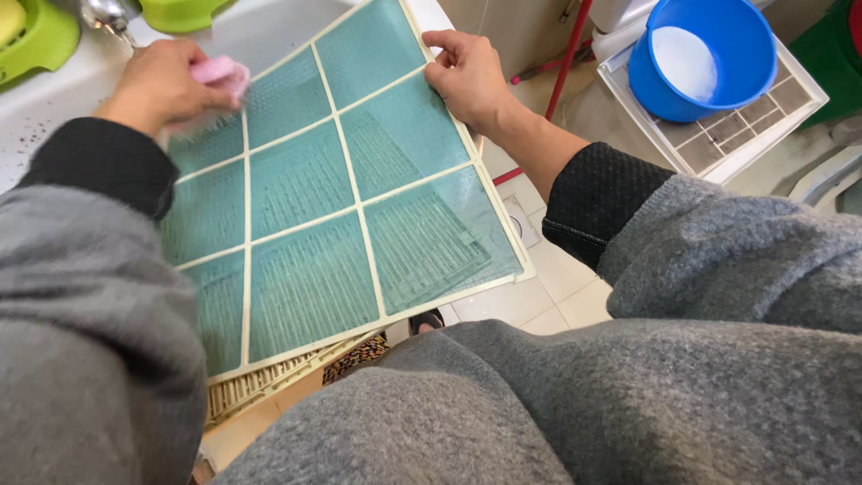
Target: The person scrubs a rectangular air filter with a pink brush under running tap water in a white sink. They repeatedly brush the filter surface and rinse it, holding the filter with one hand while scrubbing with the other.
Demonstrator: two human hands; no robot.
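A rectangular green mesh filter [341, 189] with a cream grid frame lies tilted across the white sink edge, reaching down to my lap. My left hand [162, 81] presses a pink sponge [224, 76] on the filter's upper left mesh. My right hand [467, 76] grips the filter's right frame edge near the top corner, thumb on the mesh side. A second cream grille [260, 382] pokes out under the filter's lower edge.
A white sink [54, 99] with a chrome tap [108, 13] and green plastic items [36, 40] sits at the upper left. A blue bucket [705, 54] with white contents rests on a white vent cover [754, 126] at the upper right. Tiled floor [539, 296] lies below, with a red pole [566, 63].
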